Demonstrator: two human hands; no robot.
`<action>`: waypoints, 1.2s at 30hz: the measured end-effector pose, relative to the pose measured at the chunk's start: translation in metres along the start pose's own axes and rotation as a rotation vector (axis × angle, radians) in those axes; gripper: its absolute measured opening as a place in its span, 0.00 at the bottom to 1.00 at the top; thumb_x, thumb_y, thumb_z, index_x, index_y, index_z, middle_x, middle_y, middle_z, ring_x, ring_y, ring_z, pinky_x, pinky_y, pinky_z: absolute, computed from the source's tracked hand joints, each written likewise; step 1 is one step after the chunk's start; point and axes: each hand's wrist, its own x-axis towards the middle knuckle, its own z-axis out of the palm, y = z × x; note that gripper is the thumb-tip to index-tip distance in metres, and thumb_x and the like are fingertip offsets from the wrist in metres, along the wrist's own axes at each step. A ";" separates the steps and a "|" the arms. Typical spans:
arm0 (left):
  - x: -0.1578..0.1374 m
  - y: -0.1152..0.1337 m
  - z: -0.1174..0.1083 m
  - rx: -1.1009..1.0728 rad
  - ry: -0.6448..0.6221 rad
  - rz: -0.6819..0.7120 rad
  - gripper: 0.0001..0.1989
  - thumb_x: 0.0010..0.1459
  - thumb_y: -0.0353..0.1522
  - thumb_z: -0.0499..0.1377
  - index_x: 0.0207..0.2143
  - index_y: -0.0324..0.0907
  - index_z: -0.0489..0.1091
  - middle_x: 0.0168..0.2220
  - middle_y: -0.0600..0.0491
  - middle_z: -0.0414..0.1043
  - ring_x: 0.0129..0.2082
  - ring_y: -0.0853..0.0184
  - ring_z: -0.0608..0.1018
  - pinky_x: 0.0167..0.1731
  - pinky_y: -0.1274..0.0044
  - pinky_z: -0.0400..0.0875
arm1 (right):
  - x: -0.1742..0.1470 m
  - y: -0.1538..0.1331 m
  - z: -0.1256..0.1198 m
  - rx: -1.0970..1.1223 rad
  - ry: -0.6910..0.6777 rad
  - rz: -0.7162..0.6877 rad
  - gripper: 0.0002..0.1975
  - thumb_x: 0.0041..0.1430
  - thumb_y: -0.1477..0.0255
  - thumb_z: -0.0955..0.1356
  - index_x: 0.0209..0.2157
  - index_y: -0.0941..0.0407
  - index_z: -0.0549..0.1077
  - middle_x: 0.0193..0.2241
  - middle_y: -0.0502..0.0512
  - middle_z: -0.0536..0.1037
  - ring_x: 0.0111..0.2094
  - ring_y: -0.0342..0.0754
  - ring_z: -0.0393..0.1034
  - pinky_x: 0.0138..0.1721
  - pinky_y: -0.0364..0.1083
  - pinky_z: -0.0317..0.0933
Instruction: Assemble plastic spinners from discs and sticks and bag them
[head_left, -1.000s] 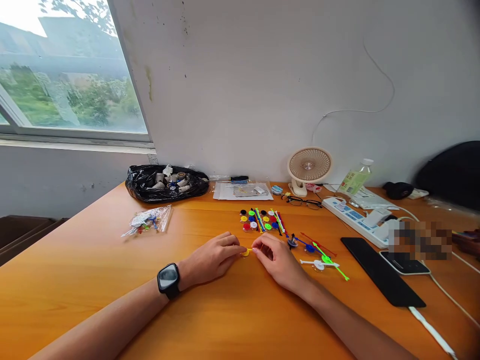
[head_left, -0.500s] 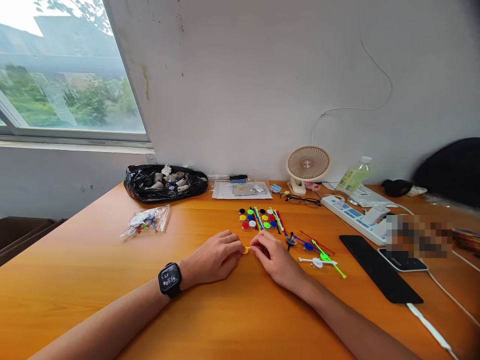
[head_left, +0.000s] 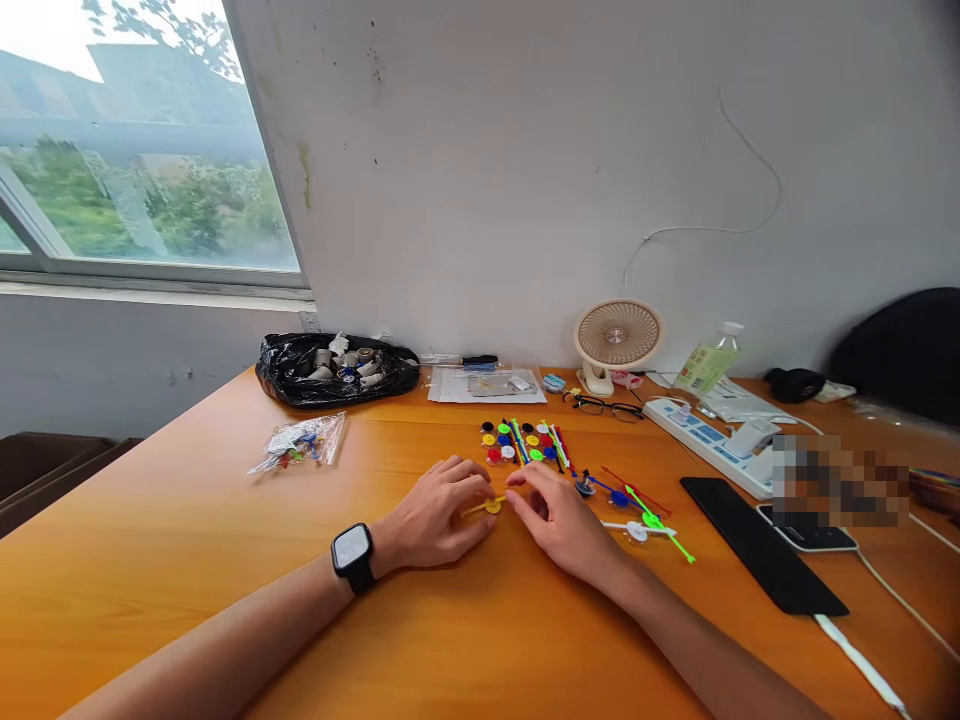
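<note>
A yellow spinner, a disc on a clear base with a yellow arrow across it, lies on the table between my two hands. My left hand, wearing a black smartwatch, curves around its left side with thumb and fingers apart. At the arrow's right tip is my right hand, its thumb and index finger slightly parted; whether the thumb touches the tip I cannot tell. Right of that hand lie spinners with arrows: a white one, a green one and a blue one.
Colored discs and loose arrows lie beyond my hands. A clear bag of parts is at left, near a black plastic bag. A fan, glasses, a power strip and a black phone occupy the right.
My fingers have parted around the yellow spinner, so more of its disc and arrow shows. The view has shifted slightly.
</note>
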 end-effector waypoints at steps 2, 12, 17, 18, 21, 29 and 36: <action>-0.001 0.000 -0.003 -0.025 0.068 -0.042 0.14 0.70 0.37 0.58 0.55 0.46 0.70 0.53 0.47 0.75 0.51 0.57 0.75 0.54 0.64 0.69 | 0.000 0.000 -0.003 -0.006 0.052 0.015 0.12 0.72 0.62 0.65 0.49 0.52 0.75 0.47 0.58 0.79 0.29 0.47 0.71 0.35 0.49 0.68; -0.002 -0.001 -0.008 -0.045 0.015 -0.026 0.16 0.71 0.39 0.58 0.57 0.46 0.71 0.52 0.46 0.77 0.50 0.57 0.76 0.53 0.65 0.70 | 0.000 0.002 -0.012 0.007 -0.108 -0.108 0.21 0.74 0.64 0.64 0.65 0.47 0.71 0.68 0.58 0.69 0.67 0.56 0.64 0.67 0.59 0.59; -0.001 -0.001 -0.004 -0.039 -0.067 0.060 0.17 0.64 0.28 0.59 0.55 0.47 0.75 0.51 0.48 0.80 0.49 0.57 0.76 0.52 0.64 0.70 | 0.000 0.000 -0.012 0.002 -0.131 -0.131 0.16 0.74 0.68 0.65 0.57 0.49 0.77 0.63 0.58 0.74 0.64 0.54 0.69 0.66 0.55 0.61; -0.001 -0.002 -0.003 -0.039 -0.070 0.062 0.20 0.63 0.26 0.57 0.55 0.47 0.75 0.50 0.49 0.81 0.49 0.57 0.76 0.52 0.64 0.70 | 0.000 -0.001 -0.011 0.001 -0.141 -0.131 0.14 0.74 0.69 0.65 0.55 0.50 0.78 0.59 0.58 0.77 0.59 0.54 0.72 0.62 0.54 0.65; -0.001 -0.003 -0.003 -0.045 -0.083 0.070 0.24 0.61 0.23 0.55 0.57 0.48 0.75 0.51 0.51 0.81 0.48 0.58 0.77 0.52 0.64 0.70 | 0.001 -0.002 -0.009 -0.001 -0.157 -0.124 0.13 0.74 0.70 0.64 0.47 0.51 0.81 0.44 0.57 0.83 0.46 0.52 0.77 0.49 0.50 0.69; -0.002 -0.004 -0.009 -0.037 0.114 -0.024 0.19 0.73 0.34 0.53 0.63 0.49 0.69 0.55 0.46 0.76 0.52 0.57 0.74 0.55 0.63 0.70 | 0.003 -0.001 -0.009 0.061 0.015 0.112 0.21 0.69 0.55 0.67 0.52 0.54 0.78 0.30 0.52 0.79 0.22 0.45 0.63 0.25 0.45 0.57; -0.003 -0.008 -0.009 -0.024 0.171 -0.090 0.18 0.75 0.35 0.51 0.64 0.49 0.68 0.54 0.47 0.75 0.53 0.58 0.73 0.56 0.63 0.69 | 0.007 0.001 -0.015 0.332 0.025 0.285 0.28 0.67 0.45 0.63 0.42 0.56 0.77 0.16 0.40 0.49 0.17 0.41 0.40 0.20 0.44 0.34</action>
